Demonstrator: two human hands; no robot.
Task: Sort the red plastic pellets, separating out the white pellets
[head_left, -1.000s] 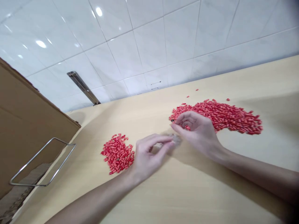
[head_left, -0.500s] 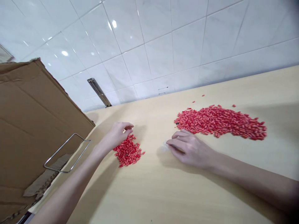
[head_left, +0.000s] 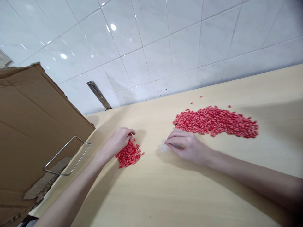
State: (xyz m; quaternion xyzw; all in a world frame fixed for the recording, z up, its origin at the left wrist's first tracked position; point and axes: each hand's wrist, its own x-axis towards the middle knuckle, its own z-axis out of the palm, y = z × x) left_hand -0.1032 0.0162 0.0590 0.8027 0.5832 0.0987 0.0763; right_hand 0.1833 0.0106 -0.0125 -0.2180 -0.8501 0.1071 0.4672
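My left hand (head_left: 121, 138) is over the top of a small pile of short red plastic pieces (head_left: 129, 156), its fingers curled in toward the thumb. Whatever may be between those fingertips is hidden. My right hand (head_left: 187, 145) is closed in a pinch at a small whitish, see-through clump (head_left: 163, 146) on the table. Too blurred to tell is whether the fingertips grip part of this clump. Just behind the right hand spreads a larger, long pile of the same red pieces (head_left: 217, 121).
A cardboard box (head_left: 42, 110) stands at the left, with a bent wire frame (head_left: 68, 156) beside it. A metal bar (head_left: 99, 95) leans against the tiled wall (head_left: 153, 56). A few stray red pieces lie behind the large pile on the pale table (head_left: 132, 198).
My left fingertips have lowered and drawn closer together at the small pile. The right hand has shifted slightly left and up, and more of the whitish clump shows. The view has moved slightly.
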